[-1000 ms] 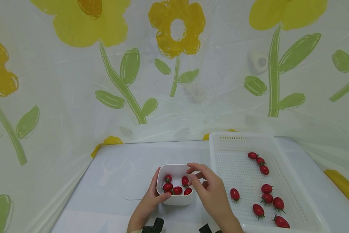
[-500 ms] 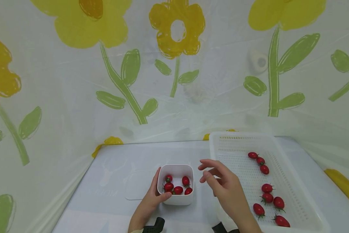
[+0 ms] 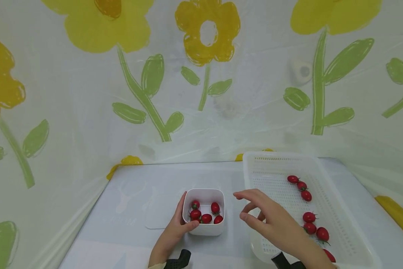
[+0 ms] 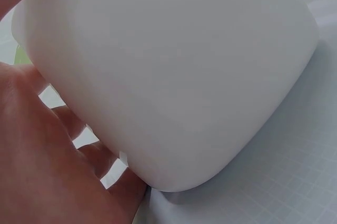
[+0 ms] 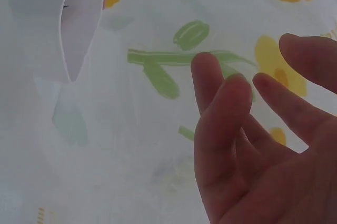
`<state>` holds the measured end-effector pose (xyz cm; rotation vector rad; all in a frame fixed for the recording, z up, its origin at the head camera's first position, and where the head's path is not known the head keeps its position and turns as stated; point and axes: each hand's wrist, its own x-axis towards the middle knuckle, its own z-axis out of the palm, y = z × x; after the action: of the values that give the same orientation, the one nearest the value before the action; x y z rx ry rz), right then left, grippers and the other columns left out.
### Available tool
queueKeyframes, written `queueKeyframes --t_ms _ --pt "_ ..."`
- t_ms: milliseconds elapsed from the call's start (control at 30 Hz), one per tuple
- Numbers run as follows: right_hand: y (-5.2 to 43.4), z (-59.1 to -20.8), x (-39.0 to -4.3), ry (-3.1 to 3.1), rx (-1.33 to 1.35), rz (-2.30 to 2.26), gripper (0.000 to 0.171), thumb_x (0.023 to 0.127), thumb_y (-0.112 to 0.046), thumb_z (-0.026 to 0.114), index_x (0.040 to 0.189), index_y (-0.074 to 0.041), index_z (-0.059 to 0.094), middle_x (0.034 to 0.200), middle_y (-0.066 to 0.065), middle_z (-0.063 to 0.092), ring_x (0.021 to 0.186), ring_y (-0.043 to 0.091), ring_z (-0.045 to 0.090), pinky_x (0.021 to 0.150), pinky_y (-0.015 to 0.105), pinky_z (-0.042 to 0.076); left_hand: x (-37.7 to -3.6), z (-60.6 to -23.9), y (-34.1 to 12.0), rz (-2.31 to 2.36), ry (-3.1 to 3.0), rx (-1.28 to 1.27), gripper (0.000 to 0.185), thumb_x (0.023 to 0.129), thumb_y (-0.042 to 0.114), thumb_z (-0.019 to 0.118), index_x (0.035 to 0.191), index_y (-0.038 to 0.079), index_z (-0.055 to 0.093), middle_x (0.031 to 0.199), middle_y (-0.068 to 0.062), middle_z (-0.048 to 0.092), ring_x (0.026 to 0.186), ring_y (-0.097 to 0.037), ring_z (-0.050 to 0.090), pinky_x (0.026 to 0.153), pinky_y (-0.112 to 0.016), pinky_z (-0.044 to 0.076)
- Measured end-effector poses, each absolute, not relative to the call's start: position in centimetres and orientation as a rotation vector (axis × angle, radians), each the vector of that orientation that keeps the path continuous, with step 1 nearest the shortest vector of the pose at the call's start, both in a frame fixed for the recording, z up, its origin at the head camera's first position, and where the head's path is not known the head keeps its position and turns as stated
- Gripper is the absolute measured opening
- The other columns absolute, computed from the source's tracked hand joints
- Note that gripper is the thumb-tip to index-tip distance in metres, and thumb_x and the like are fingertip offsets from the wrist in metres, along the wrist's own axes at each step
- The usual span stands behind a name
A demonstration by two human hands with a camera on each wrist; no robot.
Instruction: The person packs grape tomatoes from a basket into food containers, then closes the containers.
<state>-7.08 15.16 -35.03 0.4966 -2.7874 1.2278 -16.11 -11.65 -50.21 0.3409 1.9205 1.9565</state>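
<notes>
The left hand (image 3: 174, 233) grips the small white tub (image 3: 204, 232) near the front edge of the counter (image 3: 147, 183): its thumb lies along the tub's near left corner and its fingers wrap the left wall. In the left wrist view the tub's smooth outer wall (image 4: 174, 76) fills the frame, with the fingers (image 4: 63, 145) pressed against it. Five cherry tomatoes (image 3: 206, 218) lie inside the tub, most of them along its near side.

The right hand (image 3: 276, 226) hovers with an open grip, fingers spread and loosely bent, holding nothing. It sits over the near left corner of the white perforated tray (image 3: 272, 175), just right of the tub and apart from it. The right wrist view shows only its empty palm and fingers (image 5: 226, 113) against the flowered backdrop (image 5: 158, 71).

The tray stands along the right edge of the counter. Three tomatoes (image 3: 301, 185) lie in a short line towards its far end, and four more (image 3: 313, 226) towards its near right corner, one partly hidden by the right wrist. A flat translucent lid (image 3: 161, 215) lies on the counter just left of the tub.
</notes>
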Motion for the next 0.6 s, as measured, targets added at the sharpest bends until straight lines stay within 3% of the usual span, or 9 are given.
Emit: queueKeyframes --t_ms 167,433,600 --pt "17.3 -34.8 -7.3 -2.885 0.473 1.223 0.041 0.085 -0.044 0.053 0.124 -0.038 0.042 0.116 -0.017 0.046 0.082 0.003 0.054 0.057 0.022 0.047 -16.2 -50.2 -11.6 1.96 1.915 0.34 0.081 0.083 0.021 0.062 0.139 0.041 0.008 0.144 0.01 0.01 0.132 -0.02 0.008 0.103 -0.049 0.018" --pt "21.7 -36.1 -8.6 -2.964 0.506 1.159 0.042 0.085 -0.044 0.053 0.125 -0.036 0.042 0.114 -0.013 0.051 0.087 0.003 0.055 0.065 0.024 0.048 -16.2 -50.3 -11.6 1.97 1.912 0.354 0.084 0.082 0.02 0.062 0.142 0.036 0.005 0.144 0.01 0.01 0.132 -0.019 0.008 0.103 -0.049 0.016" --pt "24.6 -36.9 -9.4 -3.011 0.604 1.249 0.041 0.089 -0.034 0.053 0.127 -0.027 0.044 0.114 -0.001 0.052 0.085 0.005 0.057 0.061 0.026 0.048 -16.2 -50.4 -11.7 1.966 1.92 0.344 0.083 0.082 0.02 0.063 0.14 0.04 0.007 0.144 0.011 0.01 0.132 -0.018 0.008 0.104 -0.049 0.015"
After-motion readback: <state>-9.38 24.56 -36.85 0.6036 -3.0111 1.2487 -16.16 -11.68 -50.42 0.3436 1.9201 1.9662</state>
